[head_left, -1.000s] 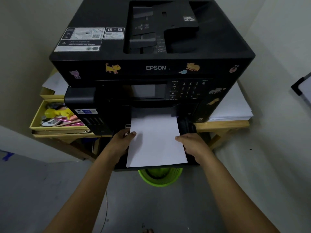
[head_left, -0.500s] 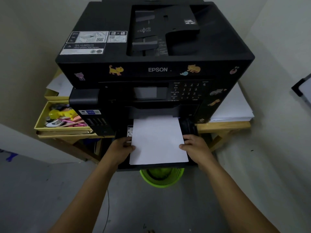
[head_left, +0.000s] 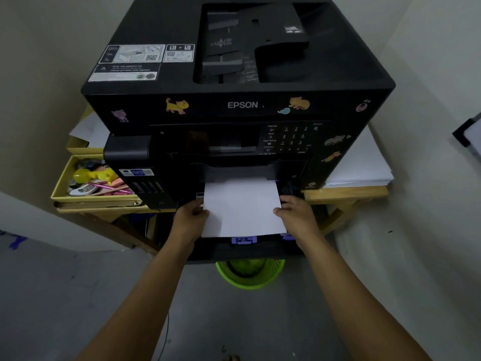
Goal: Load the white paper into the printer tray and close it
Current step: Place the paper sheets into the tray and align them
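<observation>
A large black Epson printer (head_left: 234, 105) stands on a wooden table. Its paper tray (head_left: 247, 250) is pulled out at the bottom front, with purple guide clips showing at the near edge. A stack of white paper (head_left: 242, 207) lies in the tray, its far end under the printer body. My left hand (head_left: 191, 217) grips the paper's left edge, thumb on top. My right hand (head_left: 295, 211) grips the right edge the same way.
A green mesh bin (head_left: 250, 274) sits on the floor under the tray. A yellow box (head_left: 62, 183) of small items is left of the printer. A pile of white sheets (head_left: 361, 165) lies on the wooden table (head_left: 346, 192) at the right. Walls close in on both sides.
The paper has slid further into the tray under the printer, and both hands have moved forward with it. The purple guides at the tray's near edge now show.
</observation>
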The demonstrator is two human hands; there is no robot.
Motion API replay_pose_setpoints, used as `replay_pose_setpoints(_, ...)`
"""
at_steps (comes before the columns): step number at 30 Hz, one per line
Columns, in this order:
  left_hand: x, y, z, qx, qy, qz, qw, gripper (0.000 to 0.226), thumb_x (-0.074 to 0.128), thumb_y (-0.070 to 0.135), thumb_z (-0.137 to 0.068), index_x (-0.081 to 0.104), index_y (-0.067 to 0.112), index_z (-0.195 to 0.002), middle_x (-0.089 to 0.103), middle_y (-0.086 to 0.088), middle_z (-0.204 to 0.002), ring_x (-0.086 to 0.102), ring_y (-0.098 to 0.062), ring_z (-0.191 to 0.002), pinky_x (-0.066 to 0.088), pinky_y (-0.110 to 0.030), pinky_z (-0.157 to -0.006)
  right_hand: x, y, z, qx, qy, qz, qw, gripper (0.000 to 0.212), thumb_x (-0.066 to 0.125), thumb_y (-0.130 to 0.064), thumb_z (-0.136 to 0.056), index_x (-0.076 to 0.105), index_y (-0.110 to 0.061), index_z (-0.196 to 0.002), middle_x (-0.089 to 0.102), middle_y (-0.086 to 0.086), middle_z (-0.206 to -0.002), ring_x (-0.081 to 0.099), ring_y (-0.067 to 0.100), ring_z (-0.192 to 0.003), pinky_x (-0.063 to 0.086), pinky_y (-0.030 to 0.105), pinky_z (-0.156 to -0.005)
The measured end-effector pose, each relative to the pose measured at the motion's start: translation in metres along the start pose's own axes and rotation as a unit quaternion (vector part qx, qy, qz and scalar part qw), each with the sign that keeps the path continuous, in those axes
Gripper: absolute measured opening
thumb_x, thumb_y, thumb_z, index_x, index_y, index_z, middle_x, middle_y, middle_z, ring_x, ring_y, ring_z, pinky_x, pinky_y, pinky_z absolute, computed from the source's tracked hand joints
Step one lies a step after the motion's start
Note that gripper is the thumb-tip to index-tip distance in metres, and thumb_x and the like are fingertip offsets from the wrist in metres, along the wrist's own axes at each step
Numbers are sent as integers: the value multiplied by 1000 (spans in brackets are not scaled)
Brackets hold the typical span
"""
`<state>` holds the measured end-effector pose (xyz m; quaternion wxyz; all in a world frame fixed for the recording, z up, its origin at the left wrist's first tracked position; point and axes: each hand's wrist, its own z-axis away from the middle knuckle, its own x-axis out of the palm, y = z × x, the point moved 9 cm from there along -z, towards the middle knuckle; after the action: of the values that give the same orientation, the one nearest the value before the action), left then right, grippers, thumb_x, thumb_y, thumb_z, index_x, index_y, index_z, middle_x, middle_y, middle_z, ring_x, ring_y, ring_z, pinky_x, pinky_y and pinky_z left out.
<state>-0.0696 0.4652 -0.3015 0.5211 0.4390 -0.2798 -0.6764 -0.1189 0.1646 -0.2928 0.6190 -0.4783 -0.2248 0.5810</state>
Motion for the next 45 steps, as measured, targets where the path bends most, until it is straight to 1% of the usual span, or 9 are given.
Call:
replay_pose_setpoints(4,3,2,-3,-3,10,-13,1000,40,56,3,-105,59,9,-145,68,-10,-114,66,-22,-89,58,-31,-75,0,-1,-7,-11,16,16,1000,35,65,3,-102,68,-9,-135,70,-9,-95,70,13,-90,58,30,-80)
replay_pose_setpoints(6,5,2,-5,-4,17,-27,999,40,55,2,-106,60,8,-144,66,-11,-113,64,-27,-92,59,-38,-81,1,1,-10,-12,23,30,999,36,64,4,-102,67,-8,-136,68,-13,-91,67,7,-85,53,23,-71)
replay_pose_setpoints(11,5,3,-3,11,35,-69,997,39,52,-1,-104,63,8,-140,68,-9,-112,65,-20,-87,56,-38,-87,5,4,-15,-20,28,68,997,37,65,0,-101,68,-10,-137,71,-8,-95,68,5,-81,51,22,-65)
replay_pose_setpoints(15,8,3,-1,36,37,-97,994,41,55,10,-104,60,9,-145,72,-17,-113,70,-32,-93,60,-43,-85,5,2,-13,-43,29,98,994,39,63,-8,-102,67,-16,-140,76,-1,-108,72,13,-86,52,24,-64)
replay_pose_setpoints(19,12,-14,-19,55,25,-141,988,60,57,47,-94,60,9,-140,66,-19,-124,71,-28,-92,63,-41,-84,9,-4,-6,-102,38,154,982,37,62,-18,-104,67,-17,-140,69,4,-124,69,17,-98,51,24,-76)
replay_pose_setpoints(22,13,-18,-16,48,12,-172,984,79,54,62,-89,55,9,-147,65,-22,-131,70,-36,-109,61,-44,-92,13,-2,-2,-122,38,204,971,44,60,-28,-102,64,-19,-144,62,8,-137,68,27,-118,57,38,-98)
replay_pose_setpoints(27,17,7,18,72,14,-220,973,71,60,39,-104,36,3,-161,44,-15,-163,44,-33,-149,40,-42,-120,15,-2,12,-151,81,295,940,54,63,-34,-102,56,-12,-151,64,11,-140,60,32,-128,57,41,-103)
replay_pose_setpoints(36,14,8,21,88,36,-163,982,63,60,31,-105,40,8,-160,53,-13,-158,55,-30,-140,44,-37,-112,10,0,17,-151,93,250,952,55,63,-28,-106,53,-15,-158,64,10,-151,64,31,-135,57,44,-108)
replay_pose_setpoints(45,15,9,21,114,51,-151,981,54,60,25,-106,48,10,-156,57,-15,-152,55,-33,-139,45,-39,-110,7,4,15,-152,80,239,956,58,69,-23,-97,57,-22,-154,76,8,-126,74,24,-106,64,42,-90)
